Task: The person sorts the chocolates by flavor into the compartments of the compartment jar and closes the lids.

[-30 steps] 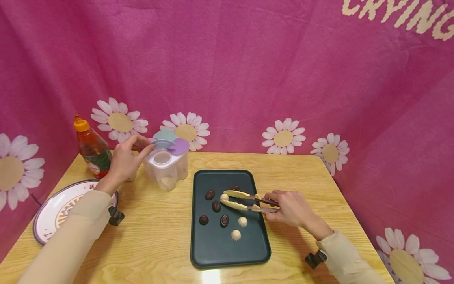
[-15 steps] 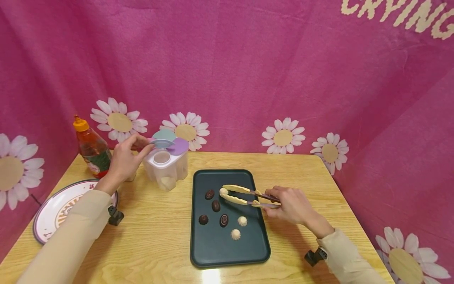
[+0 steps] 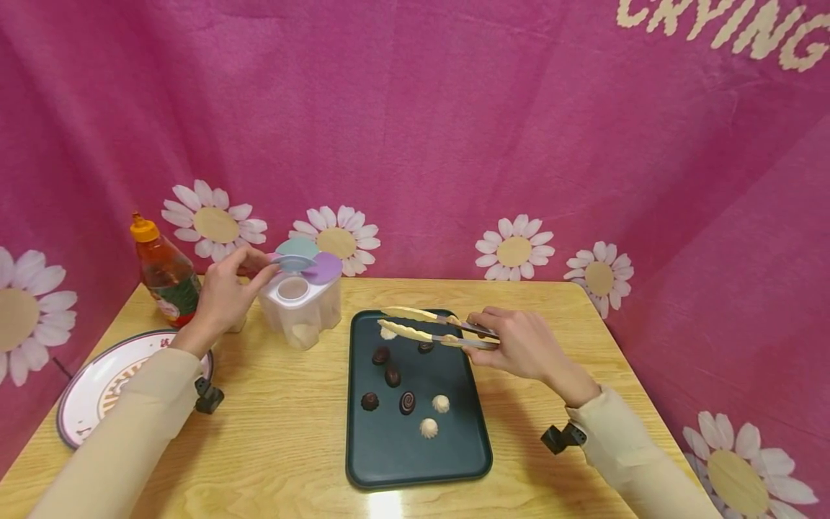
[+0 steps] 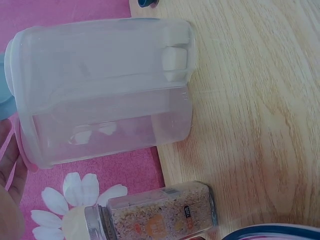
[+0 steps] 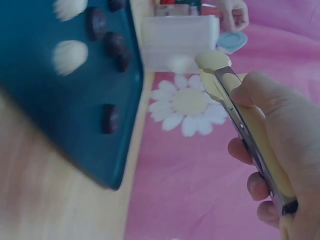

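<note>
My right hand (image 3: 521, 344) grips the tongs (image 3: 408, 331), which have pale yellow scalloped tips, above the upper part of the dark tray (image 3: 415, 461). At the tips is a small white chocolate (image 3: 387, 333). My left hand (image 3: 230, 288) pinches the raised blue flap (image 3: 295, 264) on the lid of a clear container (image 3: 314, 313). Under this flap a round opening (image 3: 292, 288) shows, while purple and green flaps lie beside it. White pieces (image 4: 175, 59) sit at the container's bottom in the left wrist view.
Dark chocolates (image 3: 407, 402) and white swirled ones (image 3: 429, 428) lie on the tray. At left stand a red sauce bottle (image 3: 165, 277) with an orange cap and a rimmed plate (image 3: 91, 386). A jar of grainy seasoning (image 4: 160, 212) stands beside the container. Pink cloth (image 3: 415, 144) hangs behind.
The tongs have risen and moved left and away across the tray, carrying the white chocolate from among the dark ones. My left hand stays at the blue flap.
</note>
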Available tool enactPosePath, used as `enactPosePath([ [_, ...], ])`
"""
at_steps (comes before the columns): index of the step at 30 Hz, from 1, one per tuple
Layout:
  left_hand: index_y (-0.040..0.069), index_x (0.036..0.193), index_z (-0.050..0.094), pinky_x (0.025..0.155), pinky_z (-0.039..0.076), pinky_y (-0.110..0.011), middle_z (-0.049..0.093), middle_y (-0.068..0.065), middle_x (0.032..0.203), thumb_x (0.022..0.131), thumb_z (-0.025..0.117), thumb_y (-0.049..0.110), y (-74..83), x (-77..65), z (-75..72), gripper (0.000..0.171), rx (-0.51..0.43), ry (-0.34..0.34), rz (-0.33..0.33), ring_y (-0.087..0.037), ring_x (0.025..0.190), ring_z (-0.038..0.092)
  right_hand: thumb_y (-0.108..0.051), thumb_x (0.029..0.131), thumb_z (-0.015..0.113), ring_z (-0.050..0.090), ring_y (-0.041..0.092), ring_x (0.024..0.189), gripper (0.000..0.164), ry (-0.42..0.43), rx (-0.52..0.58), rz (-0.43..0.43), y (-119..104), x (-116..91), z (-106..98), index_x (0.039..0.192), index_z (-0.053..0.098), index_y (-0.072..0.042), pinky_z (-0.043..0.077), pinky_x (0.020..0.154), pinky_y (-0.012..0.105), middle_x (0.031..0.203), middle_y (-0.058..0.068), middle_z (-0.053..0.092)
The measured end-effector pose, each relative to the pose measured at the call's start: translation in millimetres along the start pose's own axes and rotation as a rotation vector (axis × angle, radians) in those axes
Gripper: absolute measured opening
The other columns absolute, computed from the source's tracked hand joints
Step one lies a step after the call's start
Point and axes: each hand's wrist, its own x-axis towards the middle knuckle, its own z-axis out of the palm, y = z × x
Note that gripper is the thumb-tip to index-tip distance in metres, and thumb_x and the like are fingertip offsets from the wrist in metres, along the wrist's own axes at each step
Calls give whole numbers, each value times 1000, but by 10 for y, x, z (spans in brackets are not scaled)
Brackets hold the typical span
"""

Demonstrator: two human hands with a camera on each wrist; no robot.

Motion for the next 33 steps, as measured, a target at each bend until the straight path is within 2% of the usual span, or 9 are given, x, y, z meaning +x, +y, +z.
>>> enactPosePath([
  [7,2,112,67,82,43,-8,77,-18,106,98,77,15,0,5,-4,21,3,-5,-3,20,87,48,-41,84,82,45,3,55,36,8,-10,-42,-105,242,-65,108,77,-15,28,48,19,81,-1,71],
  [13,3,112,67,83,44,-11,77,-17,105,97,77,16,-7,8,1,21,8,-8,-4,19,87,48,-41,83,82,44,3,55,36,-26,-16,-34,-81,232,-38,108,78,-15,28,50,19,82,-1,72],
  [20,3,114,67,83,42,-8,77,-17,107,98,76,16,-12,0,-5,22,3,-10,-3,18,88,48,-38,80,87,44,0,57,35,-37,-5,-11,65,-32,39,105,78,-14,32,52,18,78,-4,69],
  [27,3,114,67,84,42,-8,77,-16,107,98,76,17,-17,0,-5,22,4,-13,-5,18,89,48,-40,78,88,42,-1,56,31,-49,-36,50,257,-369,120,99,77,-19,34,52,19,73,-8,65],
  [33,3,113,68,83,42,-8,77,-17,107,98,76,17,-26,0,-5,22,5,-7,-3,19,88,48,-40,78,88,41,-2,57,30,-92,-46,119,344,-585,190,99,77,-21,34,52,20,69,-12,57],
])
